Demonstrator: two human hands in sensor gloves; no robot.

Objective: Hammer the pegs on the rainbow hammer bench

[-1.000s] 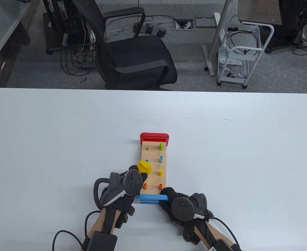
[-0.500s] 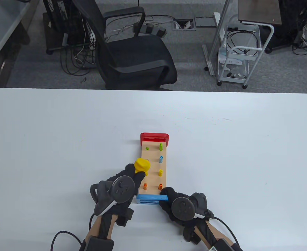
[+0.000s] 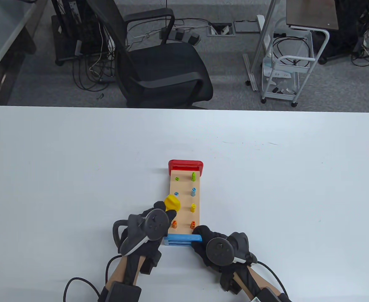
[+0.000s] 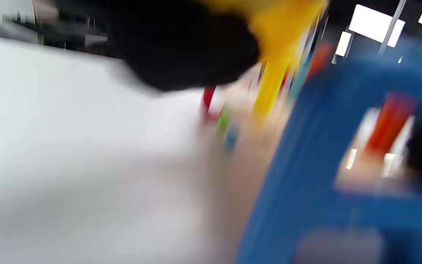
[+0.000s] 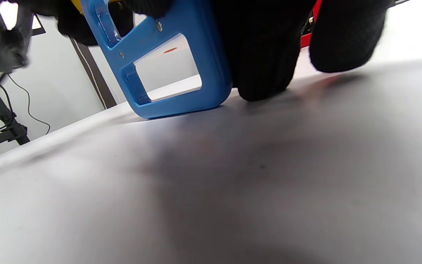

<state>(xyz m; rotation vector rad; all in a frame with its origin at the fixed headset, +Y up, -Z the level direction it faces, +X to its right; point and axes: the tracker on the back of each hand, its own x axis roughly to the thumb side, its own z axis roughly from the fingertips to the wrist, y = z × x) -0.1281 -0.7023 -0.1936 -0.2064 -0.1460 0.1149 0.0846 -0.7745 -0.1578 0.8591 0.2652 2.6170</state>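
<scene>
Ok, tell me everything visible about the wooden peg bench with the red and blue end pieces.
The wooden peg bench lies flat on the white table, a pale plank between a red far end and a blue near end. Two rows of green, blue, yellow and orange pegs stand in it; the left green and blue ones sit lower. The right hand grips the blue end; the left hand holds a yellow hammer over the left row.

Bench [image 3: 184,201] mid-table [image 3: 77,173]; hammer [image 3: 173,202] over its left row.

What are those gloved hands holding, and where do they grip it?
The left hand holds the yellow hammer by its handle, hidden under the glove. The right hand grips the bench's blue end piece at its right corner.
</scene>
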